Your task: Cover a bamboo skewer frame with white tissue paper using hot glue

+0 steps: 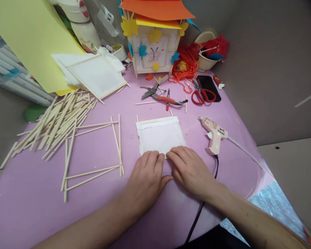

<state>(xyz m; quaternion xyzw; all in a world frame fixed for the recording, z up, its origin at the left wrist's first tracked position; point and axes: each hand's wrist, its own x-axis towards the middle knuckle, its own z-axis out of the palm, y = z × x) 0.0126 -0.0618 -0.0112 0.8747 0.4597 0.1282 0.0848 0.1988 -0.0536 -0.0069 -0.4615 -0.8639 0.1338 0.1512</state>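
Note:
A small stick frame covered with white paper lies flat on the purple table, its far edge folded over a stick. My left hand presses the near edge of this panel, fingers bent together over the paper. Beside it, my right hand grips the same edge farther right, fingertips on the paper and stick. Both hands are closed along that edge, and their fingers hide part of it. To the left lies a bare square of wooden sticks. A pink glue gun rests to the right of my right hand.
Loose wooden sticks are heaped at left, below a larger white panel. Pruning shears, red-handled scissors and a black phone lie beyond. A decorated paper lantern stands at the back. The glue gun's cord runs under my right arm.

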